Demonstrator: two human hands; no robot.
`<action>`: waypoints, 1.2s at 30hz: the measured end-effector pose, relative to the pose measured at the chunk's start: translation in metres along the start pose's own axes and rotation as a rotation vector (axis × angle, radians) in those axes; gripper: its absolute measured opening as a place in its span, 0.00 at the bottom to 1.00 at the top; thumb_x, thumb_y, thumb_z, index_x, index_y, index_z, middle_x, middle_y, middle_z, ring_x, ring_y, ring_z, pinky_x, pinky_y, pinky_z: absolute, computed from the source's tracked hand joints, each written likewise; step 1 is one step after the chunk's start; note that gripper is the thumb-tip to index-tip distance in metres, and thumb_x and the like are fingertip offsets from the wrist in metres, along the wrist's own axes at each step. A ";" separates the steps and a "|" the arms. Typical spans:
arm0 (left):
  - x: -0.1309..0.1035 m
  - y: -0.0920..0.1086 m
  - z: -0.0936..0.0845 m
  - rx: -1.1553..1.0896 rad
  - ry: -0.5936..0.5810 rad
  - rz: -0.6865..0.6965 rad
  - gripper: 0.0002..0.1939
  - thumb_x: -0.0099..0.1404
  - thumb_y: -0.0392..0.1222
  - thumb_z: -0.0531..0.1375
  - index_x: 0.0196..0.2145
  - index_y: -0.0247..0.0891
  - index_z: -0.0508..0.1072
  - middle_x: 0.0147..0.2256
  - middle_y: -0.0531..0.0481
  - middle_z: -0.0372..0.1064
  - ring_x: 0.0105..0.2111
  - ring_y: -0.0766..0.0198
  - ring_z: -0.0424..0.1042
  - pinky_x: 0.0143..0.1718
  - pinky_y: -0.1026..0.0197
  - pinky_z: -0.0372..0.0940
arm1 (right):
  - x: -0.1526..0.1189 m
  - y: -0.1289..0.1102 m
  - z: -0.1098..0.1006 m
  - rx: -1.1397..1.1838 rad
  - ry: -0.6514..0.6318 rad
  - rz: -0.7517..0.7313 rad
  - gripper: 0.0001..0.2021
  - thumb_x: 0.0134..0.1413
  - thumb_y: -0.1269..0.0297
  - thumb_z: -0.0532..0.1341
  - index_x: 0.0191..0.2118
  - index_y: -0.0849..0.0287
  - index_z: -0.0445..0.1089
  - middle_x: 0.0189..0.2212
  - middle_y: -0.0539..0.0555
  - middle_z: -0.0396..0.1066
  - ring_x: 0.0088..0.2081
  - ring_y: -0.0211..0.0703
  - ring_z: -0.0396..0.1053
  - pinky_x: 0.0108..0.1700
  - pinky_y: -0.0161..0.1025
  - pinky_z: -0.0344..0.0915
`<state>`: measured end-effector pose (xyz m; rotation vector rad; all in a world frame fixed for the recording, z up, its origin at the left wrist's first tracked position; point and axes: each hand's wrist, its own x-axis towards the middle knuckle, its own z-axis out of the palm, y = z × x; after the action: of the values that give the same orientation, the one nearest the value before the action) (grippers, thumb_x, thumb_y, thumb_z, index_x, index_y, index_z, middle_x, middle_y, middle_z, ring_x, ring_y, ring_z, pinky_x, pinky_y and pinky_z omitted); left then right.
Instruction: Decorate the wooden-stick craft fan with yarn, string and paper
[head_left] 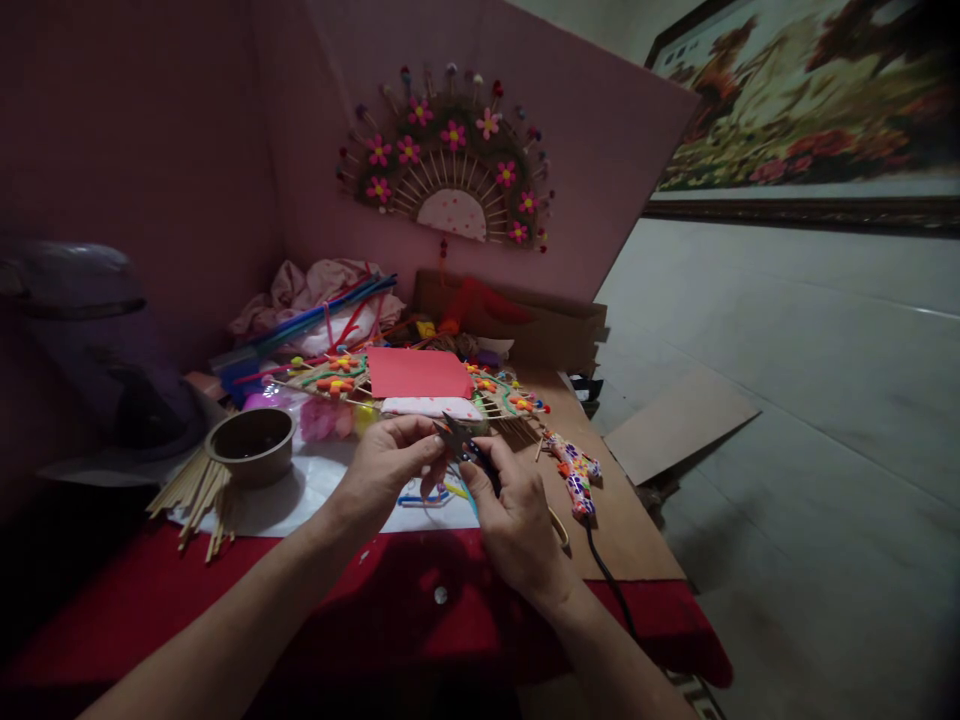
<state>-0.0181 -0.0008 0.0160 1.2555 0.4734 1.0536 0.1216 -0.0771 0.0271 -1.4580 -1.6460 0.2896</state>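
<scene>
My right hand (517, 510) is wrapped round the dark handles of a pair of scissors (459, 437), whose blades point up and left toward my left fingertips. My left hand (386, 470) is closed in a pinch at the blades; what it holds is too small to make out. Just behind the hands lies a fan-shaped craft with orange flowers (340, 384), and a red sheet (420, 373) rests over its middle. Blue and yellow pieces (422, 499) lie on white paper under my hands.
A round bowl (251, 447) stands at the left beside wooden sticks (206, 495). A patterned glue gun (577, 475) with a black cord lies on cardboard (637, 530) at the right. Behind are pipe cleaners (322, 310) and cloth. A finished-looking fan (452, 170) hangs above.
</scene>
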 end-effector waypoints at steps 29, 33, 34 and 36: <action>0.000 0.010 0.007 -0.156 0.100 -0.150 0.11 0.50 0.41 0.68 0.27 0.31 0.73 0.19 0.51 0.68 0.16 0.72 0.64 0.14 0.70 0.56 | 0.004 0.006 0.005 0.086 0.123 -0.032 0.08 0.61 0.65 0.54 0.42 0.58 0.67 0.36 0.54 0.74 0.37 0.44 0.70 0.37 0.37 0.63; 0.001 0.013 0.008 -0.207 0.134 -0.210 0.12 0.48 0.39 0.69 0.28 0.30 0.72 0.21 0.50 0.71 0.15 0.72 0.64 0.13 0.71 0.55 | 0.004 0.007 0.002 0.120 0.104 -0.019 0.09 0.61 0.64 0.54 0.43 0.58 0.67 0.37 0.54 0.73 0.37 0.43 0.70 0.37 0.37 0.64; 0.001 0.013 0.008 -0.211 0.132 -0.216 0.12 0.48 0.39 0.69 0.28 0.30 0.72 0.21 0.50 0.70 0.15 0.72 0.64 0.13 0.71 0.55 | 0.004 0.007 0.002 0.111 0.093 -0.014 0.09 0.61 0.64 0.54 0.43 0.58 0.67 0.36 0.55 0.74 0.36 0.44 0.70 0.37 0.37 0.64; 0.001 0.013 0.007 -0.211 0.121 -0.215 0.12 0.48 0.40 0.69 0.27 0.30 0.71 0.21 0.50 0.70 0.15 0.73 0.64 0.13 0.71 0.55 | 0.003 0.006 0.001 0.083 0.069 -0.002 0.09 0.61 0.63 0.54 0.44 0.59 0.68 0.36 0.55 0.74 0.36 0.45 0.71 0.36 0.38 0.64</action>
<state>-0.0168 -0.0046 0.0299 0.9361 0.5619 0.9724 0.1251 -0.0726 0.0238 -1.3888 -1.5621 0.2992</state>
